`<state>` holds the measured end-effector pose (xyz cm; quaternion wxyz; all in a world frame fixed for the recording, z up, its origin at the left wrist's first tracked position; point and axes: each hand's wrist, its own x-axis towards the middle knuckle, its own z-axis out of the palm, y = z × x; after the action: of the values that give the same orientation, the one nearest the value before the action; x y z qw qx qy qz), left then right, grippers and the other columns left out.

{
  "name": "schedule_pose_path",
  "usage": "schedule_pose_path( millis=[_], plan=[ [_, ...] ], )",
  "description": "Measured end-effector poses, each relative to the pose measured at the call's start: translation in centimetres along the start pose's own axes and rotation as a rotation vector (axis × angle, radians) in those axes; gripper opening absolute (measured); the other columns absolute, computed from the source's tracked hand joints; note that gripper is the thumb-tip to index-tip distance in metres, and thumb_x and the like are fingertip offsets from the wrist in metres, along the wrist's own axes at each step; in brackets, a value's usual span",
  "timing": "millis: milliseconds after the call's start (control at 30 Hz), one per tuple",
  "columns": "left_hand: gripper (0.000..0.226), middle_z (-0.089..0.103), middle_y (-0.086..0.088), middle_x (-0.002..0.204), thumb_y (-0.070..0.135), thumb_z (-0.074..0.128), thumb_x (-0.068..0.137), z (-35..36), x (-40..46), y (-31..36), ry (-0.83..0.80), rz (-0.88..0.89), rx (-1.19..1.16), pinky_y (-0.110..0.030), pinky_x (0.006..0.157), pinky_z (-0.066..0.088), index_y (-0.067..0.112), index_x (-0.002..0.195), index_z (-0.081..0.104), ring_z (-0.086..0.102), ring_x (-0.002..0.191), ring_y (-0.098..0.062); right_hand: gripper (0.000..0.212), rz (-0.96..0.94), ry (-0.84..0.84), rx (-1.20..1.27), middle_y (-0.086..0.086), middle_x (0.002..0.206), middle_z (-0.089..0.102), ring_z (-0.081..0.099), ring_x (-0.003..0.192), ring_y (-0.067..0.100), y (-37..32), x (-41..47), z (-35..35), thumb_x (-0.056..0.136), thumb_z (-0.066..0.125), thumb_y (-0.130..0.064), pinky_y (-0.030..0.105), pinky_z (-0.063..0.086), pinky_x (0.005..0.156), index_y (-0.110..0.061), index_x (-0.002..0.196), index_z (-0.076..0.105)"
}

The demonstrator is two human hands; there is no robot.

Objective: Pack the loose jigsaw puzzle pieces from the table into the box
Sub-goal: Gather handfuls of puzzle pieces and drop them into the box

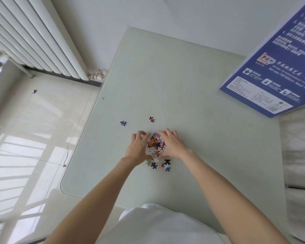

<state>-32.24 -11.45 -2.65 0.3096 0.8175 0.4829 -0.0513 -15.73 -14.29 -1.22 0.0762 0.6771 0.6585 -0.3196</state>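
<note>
Left hand (137, 148) and right hand (172, 144) cupped around pile (155, 144), fingers curled against it. Strays at 6 (159, 165), 11 (123, 123), 12 (151, 119). Box (271, 67) at 2, well apart. Packing unfinished.

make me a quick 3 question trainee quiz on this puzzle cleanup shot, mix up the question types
1. True or false: both hands cup the heap of jigsaw pieces from either side.
2. Multiple choice: where does the blue puzzle box sit on the glass-topped table? A) between the hands B) at the far right C) on the floor
3. Fill in: beyond the hands, ___ stray pieces lie apart from the heap.

Key:
1. True; the left hand and right hand bracket the heap.
2. B
3. Two: a blue piece and a black and red piece. A few more lie just near of the heap.
</note>
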Motion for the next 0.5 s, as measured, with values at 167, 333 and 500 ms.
schedule_pose_path(
  millis=[167, 333, 500],
  plan=[
    [0.079, 0.030, -0.004, 0.135, 0.038, 0.074, 0.070, 0.0, -0.2, 0.4, -0.099, 0.120, -0.007, -0.030, 0.100, 0.038, 0.019, 0.136, 0.036, 0.031, 0.118, -0.024, 0.057, -0.006, 0.071, 0.097, 0.004, 0.117, 0.040, 0.042, 0.111, 0.022, 0.1, -0.9, 1.2, 0.075, 0.076, -0.022, 0.035, 0.046, 0.086, -0.017, 0.123, 0.045],
    [0.070, 0.034, -0.004, 0.131, 0.036, 0.073, 0.074, 0.3, -0.3, 0.9, -0.104, 0.130, 0.023, -0.027, 0.094, 0.037, 0.018, 0.132, 0.038, 0.036, 0.112, -0.025, 0.045, 0.022, 0.146, 0.123, 0.003, 0.115, 0.049, 0.051, 0.106, 0.022, -0.2, -1.6, 1.9, 0.079, 0.070, -0.023, 0.033, 0.046, 0.081, -0.016, 0.118, 0.049],
    [0.058, 0.047, -0.006, 0.115, 0.029, 0.074, 0.074, 0.0, 0.3, 0.9, -0.109, 0.086, -0.023, -0.026, 0.085, 0.037, 0.017, 0.123, 0.045, 0.048, 0.104, -0.025, 0.043, 0.070, 0.155, 0.134, 0.004, 0.114, 0.056, 0.057, 0.102, 0.024, -0.3, -2.2, 2.3, 0.082, 0.067, -0.024, 0.033, 0.046, 0.076, -0.016, 0.120, 0.046]
  ],
)
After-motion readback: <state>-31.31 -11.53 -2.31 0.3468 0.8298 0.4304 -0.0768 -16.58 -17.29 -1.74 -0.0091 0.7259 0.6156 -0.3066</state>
